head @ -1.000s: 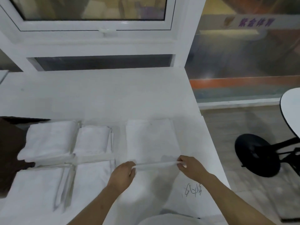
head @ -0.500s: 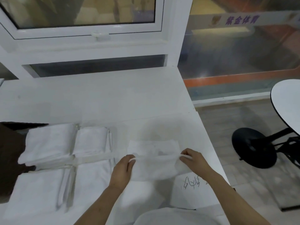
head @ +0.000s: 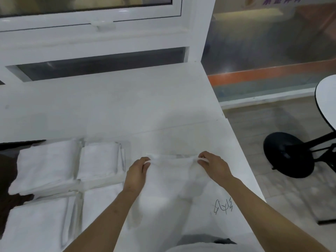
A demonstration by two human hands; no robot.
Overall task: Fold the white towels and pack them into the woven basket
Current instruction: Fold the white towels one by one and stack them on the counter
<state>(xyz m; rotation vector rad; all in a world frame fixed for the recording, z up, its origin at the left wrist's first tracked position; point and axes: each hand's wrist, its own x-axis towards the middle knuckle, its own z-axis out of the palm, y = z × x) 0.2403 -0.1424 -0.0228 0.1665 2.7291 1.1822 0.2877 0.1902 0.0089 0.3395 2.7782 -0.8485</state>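
Between the two hands, a white towel (head: 172, 171) hangs stretched, its lower part lying on the white table (head: 112, 113). The left hand (head: 137, 172) pinches one top corner with its fingers (head: 146, 163) clamped on it. The right hand (head: 215, 166) pinches the other corner. Left of the left fingers lie folded towels (head: 72, 166). Black scribbles (head: 222, 208) are below the right hand.

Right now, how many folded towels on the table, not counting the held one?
4, in a two-by-two block at left: far-left, far-right, near-left, near-right. Stacked layers could hide more.
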